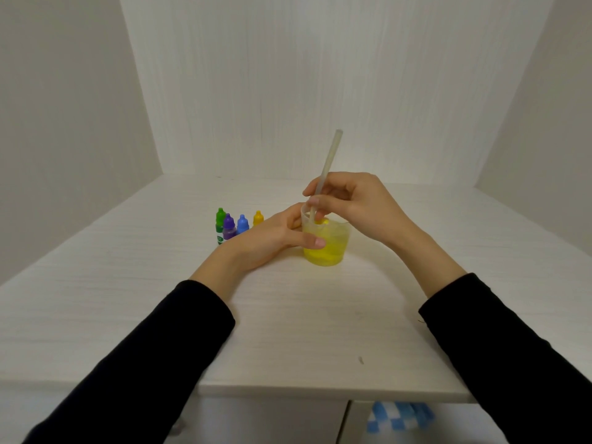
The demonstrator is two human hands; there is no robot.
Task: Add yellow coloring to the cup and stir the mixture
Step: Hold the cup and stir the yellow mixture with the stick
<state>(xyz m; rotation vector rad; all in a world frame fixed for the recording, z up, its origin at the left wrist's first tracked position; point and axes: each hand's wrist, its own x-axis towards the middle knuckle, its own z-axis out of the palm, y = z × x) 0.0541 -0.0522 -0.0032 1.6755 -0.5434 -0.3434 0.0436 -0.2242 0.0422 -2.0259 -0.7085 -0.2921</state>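
Note:
A small clear plastic cup holding yellow liquid stands on the white table, near its middle. My left hand grips the cup from its left side, thumb across the front wall. My right hand pinches a pale translucent straw above the rim; the straw leans to the upper right and its lower end dips into the liquid. The yellow coloring bottle stands capped behind my left hand, partly hidden by it.
Green, purple and blue dropper bottles stand in a row left of the yellow one. White walls close the table in at the back and both sides. A blue and white checked object lies below the table's front edge.

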